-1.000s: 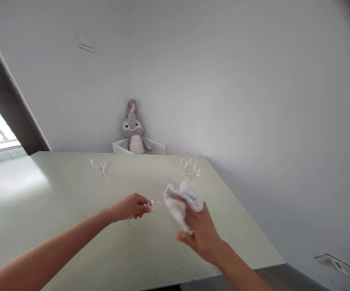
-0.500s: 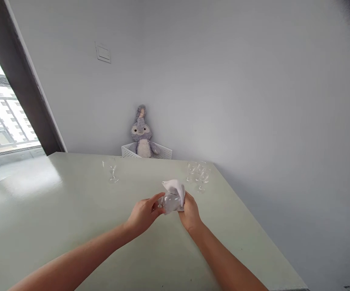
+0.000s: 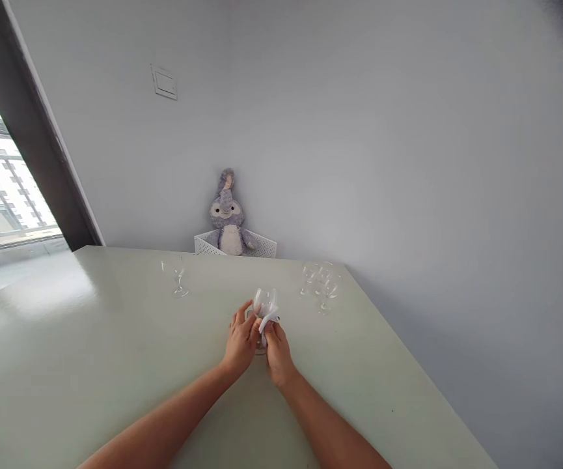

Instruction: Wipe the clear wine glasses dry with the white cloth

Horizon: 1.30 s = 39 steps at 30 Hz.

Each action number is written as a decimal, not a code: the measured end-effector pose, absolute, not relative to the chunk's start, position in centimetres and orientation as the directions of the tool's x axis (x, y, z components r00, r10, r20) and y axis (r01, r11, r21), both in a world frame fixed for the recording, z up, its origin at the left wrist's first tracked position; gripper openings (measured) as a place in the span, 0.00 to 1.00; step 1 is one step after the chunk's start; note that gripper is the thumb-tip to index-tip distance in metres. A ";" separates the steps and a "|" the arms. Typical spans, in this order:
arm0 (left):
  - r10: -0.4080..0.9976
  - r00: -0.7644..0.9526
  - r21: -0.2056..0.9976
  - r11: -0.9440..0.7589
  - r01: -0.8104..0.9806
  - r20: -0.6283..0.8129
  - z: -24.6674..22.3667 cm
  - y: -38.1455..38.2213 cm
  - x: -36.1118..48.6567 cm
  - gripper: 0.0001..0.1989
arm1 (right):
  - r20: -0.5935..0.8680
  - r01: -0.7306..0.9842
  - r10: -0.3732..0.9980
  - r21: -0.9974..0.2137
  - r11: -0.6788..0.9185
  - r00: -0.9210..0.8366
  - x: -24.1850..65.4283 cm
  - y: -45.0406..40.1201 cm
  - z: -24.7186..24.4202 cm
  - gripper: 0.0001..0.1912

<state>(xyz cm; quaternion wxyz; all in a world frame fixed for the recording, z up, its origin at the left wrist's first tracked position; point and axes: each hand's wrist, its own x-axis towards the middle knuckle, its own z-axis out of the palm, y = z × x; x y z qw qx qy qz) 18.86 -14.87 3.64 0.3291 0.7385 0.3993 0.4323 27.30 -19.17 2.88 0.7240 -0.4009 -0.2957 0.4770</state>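
Observation:
Between my hands, a clear stemmed glass (image 3: 264, 299) is upright with its bowl on top and its round foot low between my wrists. My left hand (image 3: 242, 339) is closed round the left side of the glass, fingers at the bottom of the bowl. A white cloth (image 3: 268, 318) is pinched in my right hand (image 3: 277, 352) and pressed against the stem and lower bowl. My fingers hide most of the stem. Whether the foot touches the table cannot be made out.
Several clear stemmed glasses (image 3: 324, 286) stand grouped at the back right of the pale green table (image 3: 115, 365). More clear glass (image 3: 178, 280) stands at the back left. Behind the table edge, a grey plush toy (image 3: 231, 228) sits in a white perforated basket (image 3: 266, 248) in the wall corner.
The glass has turned from lying sideways to upright and moved slightly left. My right hand has shifted the cloth from the glass's bowl down to its stem, and my hands are closer together.

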 end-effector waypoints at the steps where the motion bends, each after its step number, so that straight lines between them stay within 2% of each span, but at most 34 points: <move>1: 0.881 0.351 0.894 -0.402 0.198 0.318 3.9 -14.7 18.6 0.19 | 0.042 -0.454 0.934 -0.865 0.212 0.354 27.6 -19.2 2.9 0.17; 3: 0.871 0.460 0.983 -0.185 -0.016 0.171 4.8 -14.4 17.9 0.23 | -0.010 -0.522 0.970 -0.844 0.123 0.245 28.1 -19.4 3.4 0.17; 5: 0.813 0.579 0.987 0.043 -0.156 0.056 5.8 -14.1 17.2 0.27 | -0.068 -0.591 0.995 -0.806 -0.011 0.075 28.5 -19.7 3.9 0.17; 7: 0.762 0.647 0.967 0.146 -0.208 0.024 6.7 -13.8 16.6 0.30 | -0.088 -0.605 0.995 -0.790 -0.098 -0.047 28.9 -20.0 4.3 0.17; 9: 0.771 0.636 0.965 0.145 -0.219 0.029 7.2 -13.6 16.3 0.28 | -0.084 -0.556 0.993 -0.823 -0.117 -0.083 29.2 -20.1 4.6 0.16; 11: 0.818 0.574 0.969 0.113 -0.221 0.036 7.4 -13.4 16.3 0.25 | -0.044 -0.411 0.999 -0.910 -0.050 -0.025 29.5 -20.1 4.7 0.14; 13: 0.866 0.497 0.967 0.084 -0.240 0.048 7.2 -13.2 16.5 0.24 | 0.056 -0.162 0.989 -0.984 0.078 0.136 29.8 -20.0 4.8 0.11; 15: 0.906 0.416 0.961 0.045 -0.272 0.076 7.0 -13.0 16.6 0.25 | 0.187 0.082 0.928 -0.982 0.170 0.322 30.0 -20.1 4.9 0.09; 17: 0.932 0.343 0.946 -0.002 -0.324 0.120 7.0 -13.0 16.7 0.27 | 0.229 0.152 0.875 -0.972 0.180 0.426 30.0 -20.1 5.0 0.10; 18: 0.938 0.317 0.936 -0.025 -0.352 0.144 7.0 -13.1 16.8 0.27 | 0.203 0.104 0.880 -0.979 0.176 0.430 29.8 -20.2 5.0 0.11; 20: 0.937 0.292 0.916 -0.063 -0.397 0.191 6.9 -13.7 17.0 0.27 | 0.101 -0.100 0.933 -0.985 0.143 0.345 29.3 -20.2 5.0 0.15; 22: 0.925 0.297 0.910 -0.104 -0.401 0.237 6.8 -14.5 17.3 0.26 | 0.014 -0.316 0.974 -0.945 0.088 0.228 28.6 -20.2 4.8 0.16; 24: 0.907 0.304 0.918 -0.174 -0.356 0.290 6.6 -15.3 17.6 0.26 | -0.060 -0.461 0.985 -0.887 0.022 0.162 27.9 -20.2 4.4 0.17; 27: 0.864 0.299 0.907 -0.338 -0.251 0.405 6.3 -15.9 17.7 0.25 | -0.143 -0.544 0.983 -0.837 -0.056 0.119 27.2 -20.2 3.8 0.15; 30: 0.803 0.271 0.848 -0.502 -0.170 0.531 6.2 -15.4 17.3 0.24 | -0.227 -0.509 0.968 -0.849 -0.142 0.108 27.0 -20.4 3.5 0.14; 33: 0.766 0.182 0.786 -0.611 -0.093 0.617 6.5 -14.3 16.6 0.25 | -0.271 -0.339 0.962 -0.906 -0.252 0.008 27.0 -20.9 3.7 0.17; 35: 0.751 0.101 0.757 -0.650 -0.066 0.653 6.8 -13.5 16.3 0.25 | -0.225 -0.079 0.974 -0.971 -0.227 -0.027 27.3 -21.2 3.9 0.20; 37: 0.732 0.043 0.733 -0.677 -0.064 0.680 7.1 -13.0 16.1 0.25 | -0.052 0.251 0.994 -0.965 -0.075 0.099 27.8 -21.4 4.1 0.20; 39: 0.718 0.040 0.719 -0.692 -0.060 0.695 7.2 -13.0 16.1 0.25 | 0.200 0.514 0.942 -0.857 0.036 0.268 28.5 -21.3 4.4 0.18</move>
